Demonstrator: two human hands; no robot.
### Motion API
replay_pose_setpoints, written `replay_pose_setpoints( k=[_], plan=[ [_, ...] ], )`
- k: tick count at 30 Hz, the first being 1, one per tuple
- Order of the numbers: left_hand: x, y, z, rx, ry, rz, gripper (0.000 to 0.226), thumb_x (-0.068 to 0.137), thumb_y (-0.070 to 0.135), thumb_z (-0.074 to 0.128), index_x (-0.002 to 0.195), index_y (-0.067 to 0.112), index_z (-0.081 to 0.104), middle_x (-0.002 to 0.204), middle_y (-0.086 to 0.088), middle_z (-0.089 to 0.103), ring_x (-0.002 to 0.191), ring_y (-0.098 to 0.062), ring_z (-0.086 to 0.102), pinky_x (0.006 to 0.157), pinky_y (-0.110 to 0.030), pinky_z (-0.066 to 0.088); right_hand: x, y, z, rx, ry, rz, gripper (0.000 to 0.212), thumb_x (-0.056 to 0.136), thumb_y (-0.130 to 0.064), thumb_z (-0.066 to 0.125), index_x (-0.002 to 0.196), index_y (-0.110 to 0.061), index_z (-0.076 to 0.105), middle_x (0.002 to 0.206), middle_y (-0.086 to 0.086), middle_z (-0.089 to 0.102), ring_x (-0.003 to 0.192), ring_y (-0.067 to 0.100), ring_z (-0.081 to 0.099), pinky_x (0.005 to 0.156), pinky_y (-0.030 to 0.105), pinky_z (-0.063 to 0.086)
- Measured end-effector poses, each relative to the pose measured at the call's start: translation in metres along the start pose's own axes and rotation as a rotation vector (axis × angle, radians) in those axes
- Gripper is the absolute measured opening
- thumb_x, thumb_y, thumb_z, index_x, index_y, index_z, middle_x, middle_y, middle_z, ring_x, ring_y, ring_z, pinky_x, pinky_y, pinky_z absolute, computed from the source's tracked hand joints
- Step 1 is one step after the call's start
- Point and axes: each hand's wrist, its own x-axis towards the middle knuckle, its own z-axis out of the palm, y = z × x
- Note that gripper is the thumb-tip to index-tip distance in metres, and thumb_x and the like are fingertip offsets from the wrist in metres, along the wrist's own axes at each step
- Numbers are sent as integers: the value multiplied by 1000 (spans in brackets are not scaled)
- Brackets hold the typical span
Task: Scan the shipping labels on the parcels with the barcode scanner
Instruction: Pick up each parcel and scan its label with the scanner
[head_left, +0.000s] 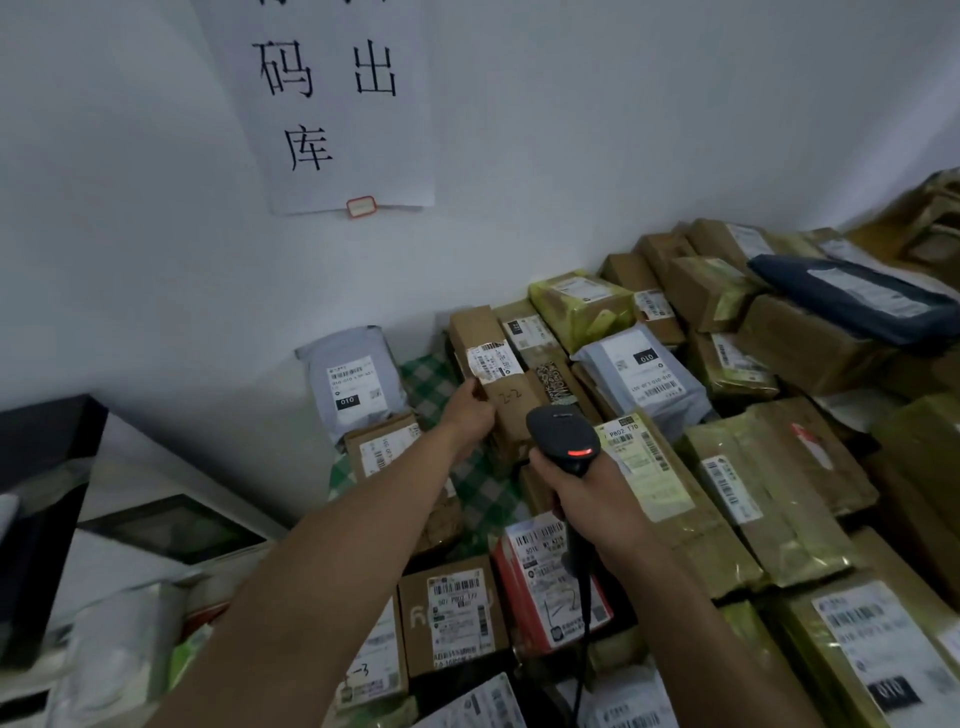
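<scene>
The left hand (470, 410) grips a long brown parcel (488, 332) by its near end, with the shipping label (493, 364) facing up. The right hand (587, 493) is wrapped round the one barcode scanner (563, 434), its red light lit, just beside that parcel. Two grey mailer bags (353, 379) lie among perhaps two dozen sealed cartons (769, 467).

The box (511, 415) is matt brown cardboard, the parcels (779, 499) glossy with tape, the mailer (353, 384) smooth grey plastic, the scanner (563, 434) matt black plastic, the cloth (428, 376) woven.
</scene>
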Motion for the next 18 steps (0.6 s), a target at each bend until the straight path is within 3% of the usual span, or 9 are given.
replay_pose_setpoints(
  k=[4, 8, 11, 14, 15, 18],
  plan=[
    [-29, 3, -29, 213, 100, 192, 42, 100, 20, 66, 142, 23, 58, 138, 12, 60, 124, -7, 55, 101, -27, 46, -4, -3, 10, -12, -29, 6, 33, 93, -37, 74, 77, -9, 69, 55, 1, 59, 53, 16, 57, 62, 34, 46],
    [-63, -26, -77, 569, 194, 304, 58, 86, 42, 81, 137, 25, 61, 129, 12, 56, 119, -7, 52, 103, -30, 44, -17, -13, 25, 14, -77, -22, 25, 98, -25, 71, 75, -18, 64, 50, -9, 57, 47, 3, 53, 52, 15, 44],
    [-68, -44, -119, 737, 121, 224, 78, 60, 63, 88, 130, 36, 66, 130, 13, 61, 120, -11, 59, 102, -33, 50, -25, -17, 39, 31, -143, -34, 16, 99, -25, 70, 83, -24, 64, 50, -16, 58, 57, 6, 55, 60, 22, 44],
    [-66, -46, -140, 872, -28, 125, 115, 45, 75, 88, 147, 40, 48, 144, 9, 55, 132, -16, 52, 111, -35, 44, -34, -18, 51, -4, -169, -67, 4, 97, -28, 71, 99, -28, 68, 63, -19, 66, 60, 0, 61, 59, 17, 47],
    [-64, -48, -142, 967, -51, 110, 126, 42, 80, 85, 152, 40, 40, 149, 5, 50, 136, -21, 47, 114, -41, 41, -36, -18, 55, -2, -165, -71, 9, 97, -28, 72, 105, -28, 69, 73, -17, 71, 62, -3, 64, 58, 12, 47],
    [-62, -55, -141, 1072, -60, 81, 141, 50, 67, 91, 162, 35, 13, 162, -5, 27, 148, -31, 22, 122, -55, 25, -43, -20, 62, 7, -156, -68, 21, 96, -27, 72, 117, -25, 71, 94, -6, 76, 69, -7, 67, 57, 8, 49]
  ],
)
